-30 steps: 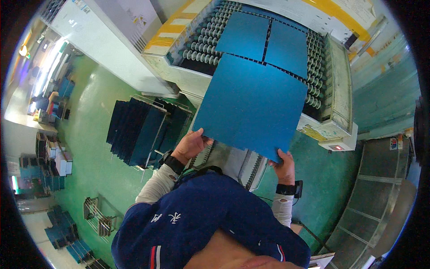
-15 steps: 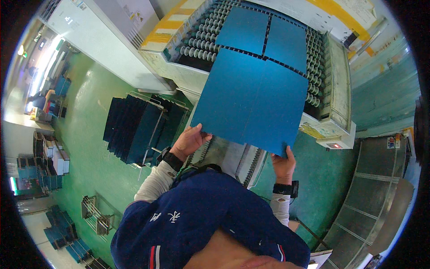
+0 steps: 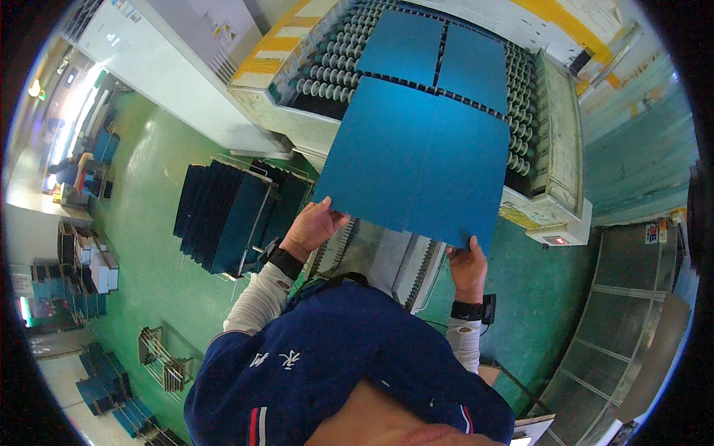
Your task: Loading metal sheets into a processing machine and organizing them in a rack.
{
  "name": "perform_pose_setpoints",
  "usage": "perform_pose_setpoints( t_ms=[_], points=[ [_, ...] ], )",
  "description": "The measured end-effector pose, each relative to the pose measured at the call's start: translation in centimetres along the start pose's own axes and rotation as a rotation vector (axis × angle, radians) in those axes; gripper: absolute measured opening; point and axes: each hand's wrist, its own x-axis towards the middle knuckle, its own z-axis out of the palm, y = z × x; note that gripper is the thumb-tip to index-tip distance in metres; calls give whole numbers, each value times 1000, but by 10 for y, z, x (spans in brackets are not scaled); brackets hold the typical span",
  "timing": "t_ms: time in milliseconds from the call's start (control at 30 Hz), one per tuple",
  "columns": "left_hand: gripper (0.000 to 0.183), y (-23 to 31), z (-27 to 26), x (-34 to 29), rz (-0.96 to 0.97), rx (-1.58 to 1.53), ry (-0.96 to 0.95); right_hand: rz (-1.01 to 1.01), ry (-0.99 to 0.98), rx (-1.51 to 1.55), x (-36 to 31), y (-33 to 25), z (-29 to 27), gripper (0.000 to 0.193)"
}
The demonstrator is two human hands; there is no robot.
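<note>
Two flat blue panels lie side by side with a thin seam between them: a left panel [image 3: 375,152] and a right panel [image 3: 465,167]. Their far edges rest on the roller conveyor [image 3: 327,91], and their near edges reach out toward me. My left hand [image 3: 316,225] grips the near left corner of the left panel, thumb on top. At the right panel's near right corner, my right hand [image 3: 467,267] holds on with its thumb over the edge. Farther along the rollers lie another two blue panels, one on the left [image 3: 401,48] and one on the right [image 3: 474,70].
A rack of dark blue panels [image 3: 223,215] stands on the green floor to my left. A small wire rack [image 3: 162,360] is lower left. Between my arms is a metal frame with toothed strips [image 3: 372,256]. Grey panelled doors [image 3: 610,320] stand at right.
Both hands and the two near panels have shifted slightly away from me, toward the rollers. The far pair has also moved slightly up the conveyor.
</note>
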Motion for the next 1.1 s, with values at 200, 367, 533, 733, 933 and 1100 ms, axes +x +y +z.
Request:
perform_pose_setpoints(
  t_ms=[200,367,533,733,933,1100],
  points=[
    [21,-1,-5,6,64,80,-21,-57,7,-50,3,0,4,17],
    [17,4,-5,11,6,-74,-18,-78,30,-31,13,-4,-6,16],
    [20,11,3,13,21,-46,-30,-66,43,-22,15,-8,6,15],
    [23,12,-4,22,36,-53,-45,-88,35,-41,20,-7,10,15],
    [24,15,-3,29,34,-58,-67,-87,49,-63,27,-9,11,15],
    [23,18,5,33,31,-51,-67,-91,45,-71,33,-10,9,16]
  ],
)
